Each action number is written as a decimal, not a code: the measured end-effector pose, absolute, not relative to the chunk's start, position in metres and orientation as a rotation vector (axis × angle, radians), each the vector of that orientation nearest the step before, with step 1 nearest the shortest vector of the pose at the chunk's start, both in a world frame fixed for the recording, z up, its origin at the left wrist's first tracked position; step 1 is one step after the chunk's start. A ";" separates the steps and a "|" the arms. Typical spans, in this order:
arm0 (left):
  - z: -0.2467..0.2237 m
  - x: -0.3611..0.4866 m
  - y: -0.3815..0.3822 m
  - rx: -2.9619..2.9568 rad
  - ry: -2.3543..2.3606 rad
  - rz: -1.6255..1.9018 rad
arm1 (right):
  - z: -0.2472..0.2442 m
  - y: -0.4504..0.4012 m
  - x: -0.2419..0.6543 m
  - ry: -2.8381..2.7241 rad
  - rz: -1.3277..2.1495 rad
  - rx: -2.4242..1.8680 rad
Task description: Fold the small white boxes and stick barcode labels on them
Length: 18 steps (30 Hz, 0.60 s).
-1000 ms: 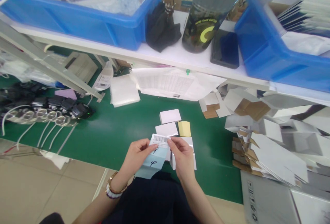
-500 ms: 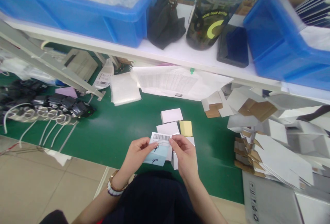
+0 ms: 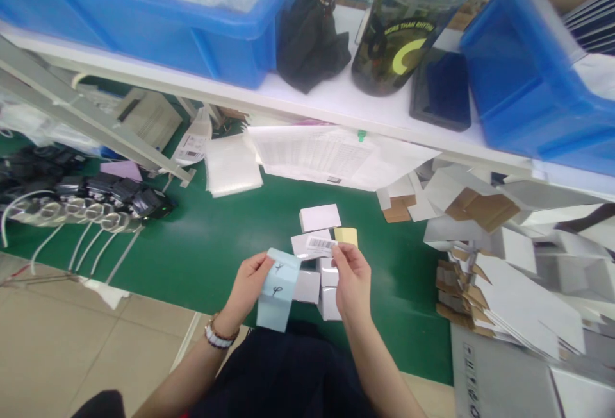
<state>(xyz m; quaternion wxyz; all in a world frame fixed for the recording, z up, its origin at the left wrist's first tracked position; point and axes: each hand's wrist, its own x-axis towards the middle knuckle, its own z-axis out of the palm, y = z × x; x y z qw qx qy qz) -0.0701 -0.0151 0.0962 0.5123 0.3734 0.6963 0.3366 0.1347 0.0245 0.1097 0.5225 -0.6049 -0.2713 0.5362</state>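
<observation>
Pinched in my left hand (image 3: 250,282) is a light blue backing sheet (image 3: 278,293) with dark handwritten marks, hanging near the table's front edge. My right hand (image 3: 352,270) grips the right end of a white barcode label (image 3: 321,244), which is apart from the blue sheet. Under the label lies a white box (image 3: 302,245). Another white box (image 3: 319,218) sits behind it, and several more white boxes (image 3: 306,286) are between and beside my hands. A yellow pad (image 3: 346,236) is just behind my right fingertips.
Black devices with silver round parts (image 3: 113,220) line the left. Clear bags (image 3: 233,165) and printed sheets (image 3: 331,155) lie at the back. Folded white cartons (image 3: 523,296) crowd the right. A shelf (image 3: 307,105) above holds blue bins (image 3: 225,40), a bottle (image 3: 391,52) and black cloth (image 3: 310,43).
The barcode label has come off the blue sheet and moved right with my right hand. My left hand has moved slightly left, and the blue sheet now hangs lower.
</observation>
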 end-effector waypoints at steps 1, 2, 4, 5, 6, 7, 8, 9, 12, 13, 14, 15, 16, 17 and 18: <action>0.085 -0.079 -0.011 0.935 1.776 0.825 | 0.101 0.033 0.141 -0.658 1.259 -1.489; 0.075 -0.089 -0.006 0.965 1.876 0.834 | 0.092 0.042 0.149 -0.677 1.248 -1.533; 0.058 -0.107 0.008 1.008 2.034 0.834 | 0.072 0.062 0.162 -0.725 1.261 -1.606; 0.051 -0.114 0.016 1.026 2.082 0.835 | 0.062 0.072 0.167 -0.748 1.279 -1.628; 0.045 -0.118 0.025 1.043 2.115 0.846 | 0.053 0.082 0.171 -0.768 1.296 -1.643; 0.041 -0.119 0.033 1.089 2.139 0.858 | 0.045 0.092 0.174 -0.785 1.306 -1.655; 0.038 -0.117 0.041 1.160 2.141 0.870 | 0.038 0.101 0.176 -0.803 1.316 -1.666; 0.036 -0.112 0.049 1.243 2.121 0.878 | 0.032 0.109 0.177 -0.821 1.323 -1.675; 0.031 -0.084 0.069 1.452 1.970 0.863 | 0.018 0.128 0.176 -0.874 1.331 -1.694; 0.028 -0.072 0.075 1.502 1.917 0.858 | 0.014 0.133 0.176 -0.892 1.332 -1.700; 0.026 -0.061 0.081 1.547 1.872 0.854 | 0.011 0.137 0.176 -0.909 1.334 -1.706; 0.022 -0.050 0.087 1.609 1.826 0.839 | 0.007 0.141 0.176 -0.927 1.337 -1.710; 0.018 -0.041 0.092 1.672 1.779 0.816 | 0.004 0.144 0.177 -0.943 1.341 -1.715; 0.014 -0.033 0.098 1.721 1.737 0.789 | 0.001 0.146 0.177 -0.959 1.343 -1.719; 0.009 -0.027 0.103 1.747 1.706 0.765 | -0.002 0.149 0.178 -0.974 1.345 -1.723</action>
